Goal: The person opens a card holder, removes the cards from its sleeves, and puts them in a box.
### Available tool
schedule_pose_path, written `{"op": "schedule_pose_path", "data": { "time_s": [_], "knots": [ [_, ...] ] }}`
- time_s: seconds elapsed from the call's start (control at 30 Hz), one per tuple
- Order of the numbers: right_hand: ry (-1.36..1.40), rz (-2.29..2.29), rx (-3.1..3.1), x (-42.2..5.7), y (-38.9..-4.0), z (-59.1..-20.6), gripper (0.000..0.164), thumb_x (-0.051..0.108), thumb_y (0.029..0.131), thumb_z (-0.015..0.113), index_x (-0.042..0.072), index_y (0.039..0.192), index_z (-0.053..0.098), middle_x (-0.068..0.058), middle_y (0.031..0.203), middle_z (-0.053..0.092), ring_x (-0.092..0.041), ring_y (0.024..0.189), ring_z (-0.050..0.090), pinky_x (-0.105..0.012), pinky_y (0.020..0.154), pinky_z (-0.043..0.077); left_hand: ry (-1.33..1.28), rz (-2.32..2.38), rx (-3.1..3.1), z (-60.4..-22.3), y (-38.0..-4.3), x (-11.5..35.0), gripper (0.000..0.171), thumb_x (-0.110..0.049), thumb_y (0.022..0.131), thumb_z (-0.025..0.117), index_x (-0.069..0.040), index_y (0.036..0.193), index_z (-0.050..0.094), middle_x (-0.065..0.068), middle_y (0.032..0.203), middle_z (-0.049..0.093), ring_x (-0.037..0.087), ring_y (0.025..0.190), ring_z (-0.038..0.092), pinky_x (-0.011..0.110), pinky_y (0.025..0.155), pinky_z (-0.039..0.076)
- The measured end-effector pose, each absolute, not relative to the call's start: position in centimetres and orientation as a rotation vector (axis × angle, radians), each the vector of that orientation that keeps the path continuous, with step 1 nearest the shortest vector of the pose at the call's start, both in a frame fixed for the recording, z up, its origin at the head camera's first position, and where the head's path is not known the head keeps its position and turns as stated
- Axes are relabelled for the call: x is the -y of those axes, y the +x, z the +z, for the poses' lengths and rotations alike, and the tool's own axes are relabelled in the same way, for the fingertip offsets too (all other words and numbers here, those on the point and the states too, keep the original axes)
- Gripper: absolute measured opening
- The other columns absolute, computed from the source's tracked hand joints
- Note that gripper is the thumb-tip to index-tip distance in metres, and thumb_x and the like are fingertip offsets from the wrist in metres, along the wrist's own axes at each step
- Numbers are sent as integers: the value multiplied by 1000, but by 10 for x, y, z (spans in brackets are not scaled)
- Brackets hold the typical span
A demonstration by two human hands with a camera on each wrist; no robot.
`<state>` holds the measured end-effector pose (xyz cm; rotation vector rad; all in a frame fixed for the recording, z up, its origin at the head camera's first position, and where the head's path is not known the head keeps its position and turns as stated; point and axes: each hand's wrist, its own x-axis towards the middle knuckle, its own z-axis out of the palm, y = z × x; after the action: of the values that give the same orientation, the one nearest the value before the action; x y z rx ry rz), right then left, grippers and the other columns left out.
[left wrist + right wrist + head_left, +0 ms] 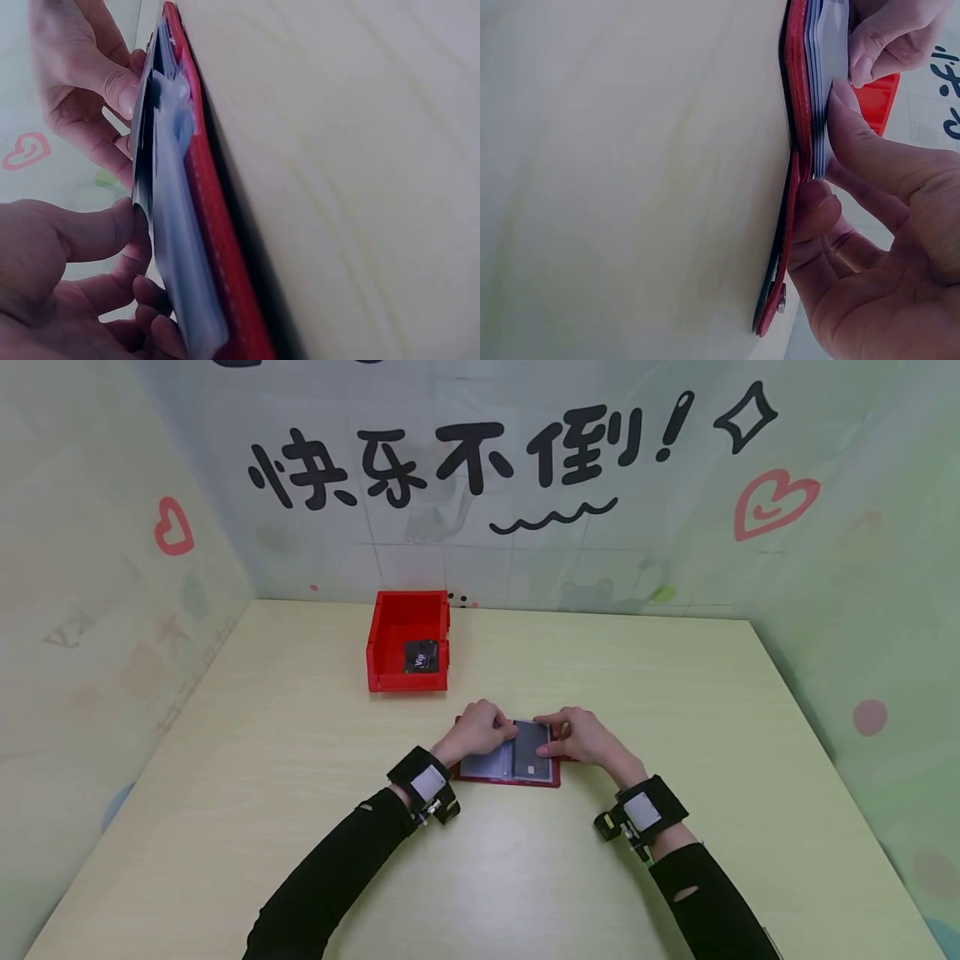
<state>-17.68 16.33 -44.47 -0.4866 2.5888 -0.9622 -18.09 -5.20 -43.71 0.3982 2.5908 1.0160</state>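
Note:
A red card holder (517,783) lies spread on the table, its clear plastic sleeves (483,766) facing up. A dark grey card (529,745) is on the sleeves at its right half. My left hand (482,728) pinches the card's left edge between thumb and index finger; the other fingers curl beside the sleeves in the left wrist view. At the right side, my right hand (588,742) has its thumb on the card's face and fingers beneath the edge of the sleeve stack (817,97). A strap with a metal snap (781,298) extends below that hand.
Behind the hands, toward the back wall, stands a red open bin (408,682) with a black card marked "Vip" (422,657) inside. Printed cloth walls border the pale wooden table (247,760) at the back and sides.

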Motion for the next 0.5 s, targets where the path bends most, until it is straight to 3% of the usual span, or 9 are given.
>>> {"op": "schedule_pose_path", "data": {
  "time_s": [0.5],
  "knots": [
    [-486,-941,-2601,-163,-176,-445,54,17,87,79,3,136,62,-7,82,51,-20,81,46,-28,65,36,332,1097,-2516,-436,-181,62,20,-18,97,66,-2,96,76,9,91,71,16,73,52,22,60,34]
  ]
}}
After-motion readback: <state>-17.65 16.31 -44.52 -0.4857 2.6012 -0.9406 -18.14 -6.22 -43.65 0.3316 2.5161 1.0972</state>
